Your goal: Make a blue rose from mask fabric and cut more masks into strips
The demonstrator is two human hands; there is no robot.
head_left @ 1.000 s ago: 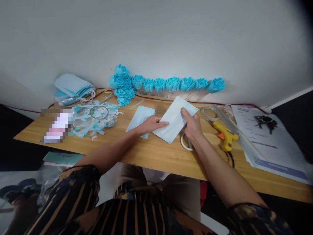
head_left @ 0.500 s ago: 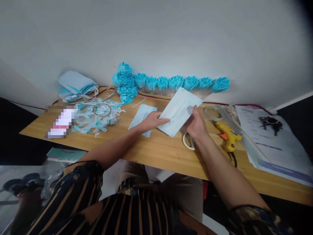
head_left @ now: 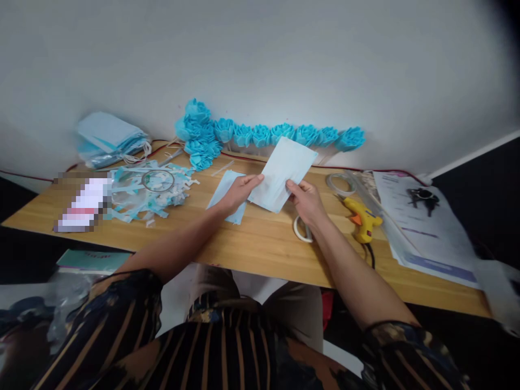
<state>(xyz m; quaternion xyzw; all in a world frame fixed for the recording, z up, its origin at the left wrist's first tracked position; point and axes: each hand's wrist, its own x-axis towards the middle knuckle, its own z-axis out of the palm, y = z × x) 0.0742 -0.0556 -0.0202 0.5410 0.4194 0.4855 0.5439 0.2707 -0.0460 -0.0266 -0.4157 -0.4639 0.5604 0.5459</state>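
Note:
Between my two hands is a flat pale-blue rectangle of face-mask fabric (head_left: 282, 168), tilted above the table. My left hand (head_left: 239, 193) pinches its left edge between thumb and fingers. On the lower right edge, my right hand (head_left: 307, 201) grips it, thumb on top and fingers behind. A second light-blue mask piece (head_left: 221, 188) lies flat on the table, partly under my left hand. Scissors with a white handle (head_left: 300, 230) rest below my right hand, their blades hidden.
Blue fabric roses (head_left: 260, 135) line the wall. Left are stacked masks (head_left: 111, 135), cut scraps (head_left: 162, 203) with a tape roll (head_left: 157, 181), and a blurred-out phone (head_left: 83, 206). Right are a clear tape roll (head_left: 341, 184), a yellow glue gun (head_left: 361, 216), papers (head_left: 422, 216) and keys (head_left: 423, 199).
My right hand has slid from the fabric's upper right corner down its right edge. The whole view has shifted slightly, with the table's things appearing further left. Both hands still hold the piece.

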